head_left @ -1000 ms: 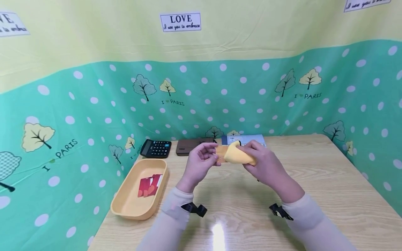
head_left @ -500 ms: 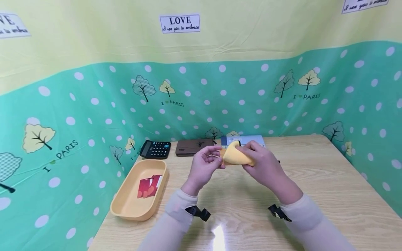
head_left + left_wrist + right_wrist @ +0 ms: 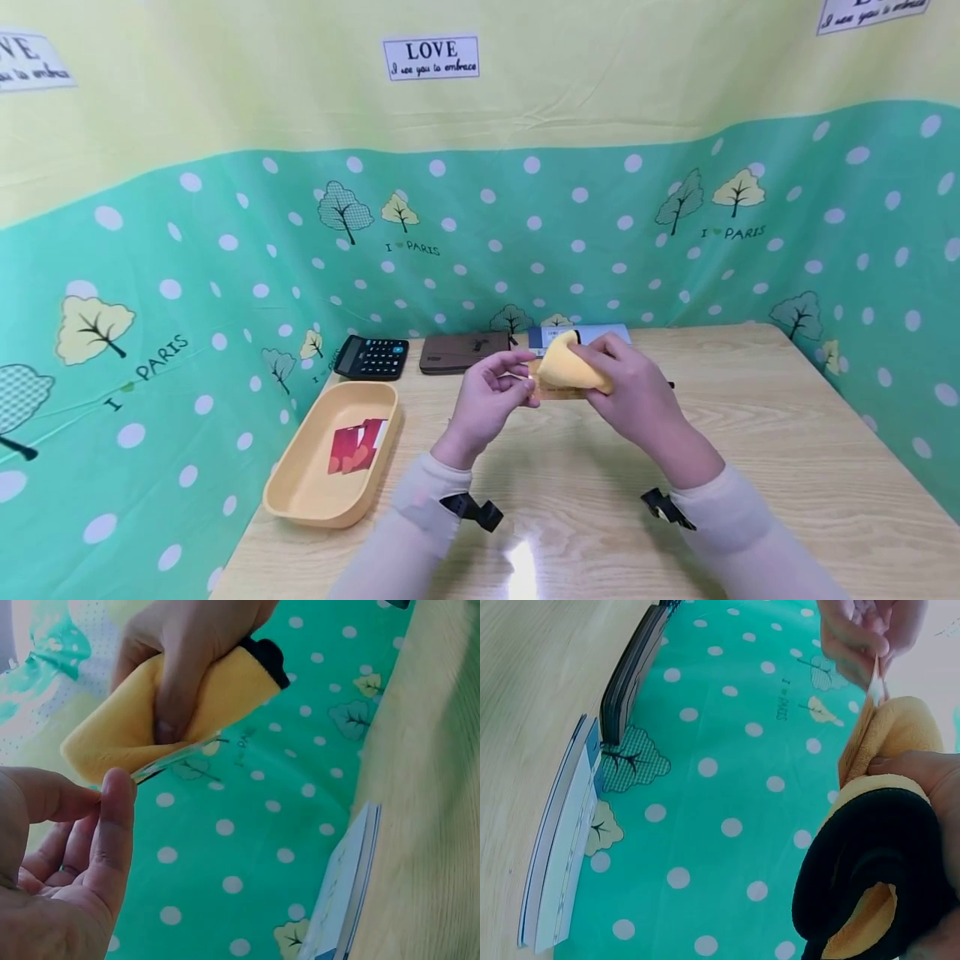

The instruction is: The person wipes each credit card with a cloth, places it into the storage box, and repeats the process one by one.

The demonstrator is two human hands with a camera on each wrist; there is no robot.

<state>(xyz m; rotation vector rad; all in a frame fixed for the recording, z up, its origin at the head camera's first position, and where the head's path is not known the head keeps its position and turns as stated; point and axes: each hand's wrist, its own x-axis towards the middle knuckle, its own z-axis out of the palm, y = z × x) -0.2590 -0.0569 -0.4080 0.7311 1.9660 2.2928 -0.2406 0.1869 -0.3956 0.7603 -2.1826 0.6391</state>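
An orange-toned card point(image 3: 558, 393) is held up over the table, its near edge pinched between the thumb and fingertips of my left hand point(image 3: 487, 404). Against the card's face lies a folded yellow cloth point(image 3: 562, 367) with a black side. My right hand point(image 3: 637, 387) grips this cloth, the thumb pressed into its fold in the left wrist view. The cloth hides much of the card in the head view. From the right wrist, the card point(image 3: 860, 739) appears nearly edge-on beside the cloth point(image 3: 907, 720), whose black side point(image 3: 855, 832) faces the camera.
A yellow tray point(image 3: 288, 500) containing red cards point(image 3: 358, 446) stands at the left. Along the back are a black calculator point(image 3: 378, 357), a brown wallet point(image 3: 457, 354) and a blue-and-white box point(image 3: 611, 335). A dark tip point(image 3: 671, 384) shows just past the right hand.
My left hand has shifted slightly right, bringing the card further behind the cloth. The cloth has moved a little over the card, and the card's lower edge now shows below it.
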